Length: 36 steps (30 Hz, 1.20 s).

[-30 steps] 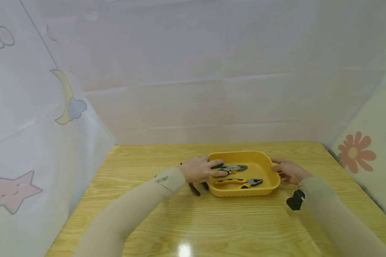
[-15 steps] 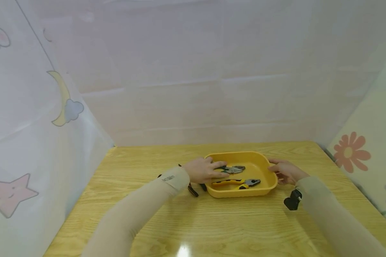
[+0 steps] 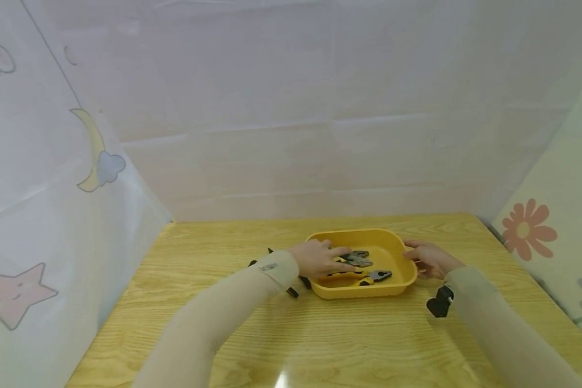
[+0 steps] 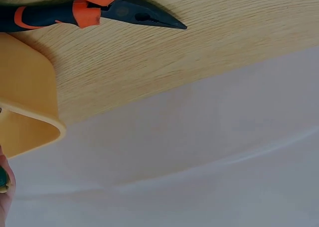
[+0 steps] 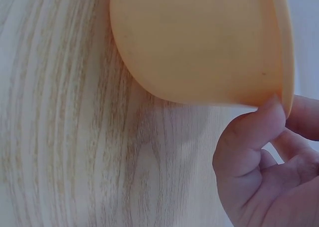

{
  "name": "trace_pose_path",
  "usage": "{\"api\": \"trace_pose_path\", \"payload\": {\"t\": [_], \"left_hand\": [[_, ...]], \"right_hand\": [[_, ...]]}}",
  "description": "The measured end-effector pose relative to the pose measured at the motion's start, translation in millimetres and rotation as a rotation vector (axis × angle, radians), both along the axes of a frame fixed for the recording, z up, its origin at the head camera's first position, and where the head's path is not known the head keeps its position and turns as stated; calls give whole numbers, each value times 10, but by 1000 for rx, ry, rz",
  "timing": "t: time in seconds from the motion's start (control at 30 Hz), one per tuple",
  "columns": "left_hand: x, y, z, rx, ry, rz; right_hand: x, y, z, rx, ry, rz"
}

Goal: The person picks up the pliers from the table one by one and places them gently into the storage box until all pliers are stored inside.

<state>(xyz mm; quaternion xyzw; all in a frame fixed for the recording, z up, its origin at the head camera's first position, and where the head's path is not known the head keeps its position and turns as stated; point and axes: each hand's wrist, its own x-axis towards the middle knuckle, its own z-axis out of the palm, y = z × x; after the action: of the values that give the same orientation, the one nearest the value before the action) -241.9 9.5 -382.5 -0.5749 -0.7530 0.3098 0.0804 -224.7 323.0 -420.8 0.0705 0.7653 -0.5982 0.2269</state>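
A yellow plastic tray [image 3: 359,291] stands on the wooden table. Over its left side, my left hand [image 3: 315,258] reaches in and grips pliers [image 3: 361,262]; a green handle end [image 4: 3,178] shows against that hand in the left wrist view. Another pliers head [image 3: 359,253] lies just behind, its handle hidden by the fingers. In front are yellow-and-black combination pliers [image 3: 379,276], lying in the tray. My right hand [image 3: 431,260] pinches the tray's right rim between thumb and fingers, also seen in the right wrist view.
Needle-nose pliers [image 4: 144,12] with black-and-orange handles lie on the table left of the tray. Dark tool ends [image 3: 292,292] show past my left forearm. A pale printed sheet [image 3: 271,161] hangs behind the table [image 3: 368,345].
My left hand has moved right, further over the tray, and a second pliers head now shows beside the first. The right hand keeps its hold on the rim.
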Motion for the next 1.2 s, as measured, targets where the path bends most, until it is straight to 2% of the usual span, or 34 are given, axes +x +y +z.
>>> {"api": "trace_pose_path", "payload": {"t": [0.17,0.37,0.73,0.97,1.2], "left_hand": [[-1,67,-15,-38,2,2],[13,163,-32,-62,-30,61],[-25,298,-216,-39,-64,103],[-39,361,-339,-86,-52,175],[43,429,-390,-170,5,280]], "right_hand": [[17,-14,11,3,-1,-4],[37,-26,13,10,-1,-5],[52,-58,-3,-4,6,-8],[58,-101,15,-6,4,8],[49,-108,23,3,5,13]]}}
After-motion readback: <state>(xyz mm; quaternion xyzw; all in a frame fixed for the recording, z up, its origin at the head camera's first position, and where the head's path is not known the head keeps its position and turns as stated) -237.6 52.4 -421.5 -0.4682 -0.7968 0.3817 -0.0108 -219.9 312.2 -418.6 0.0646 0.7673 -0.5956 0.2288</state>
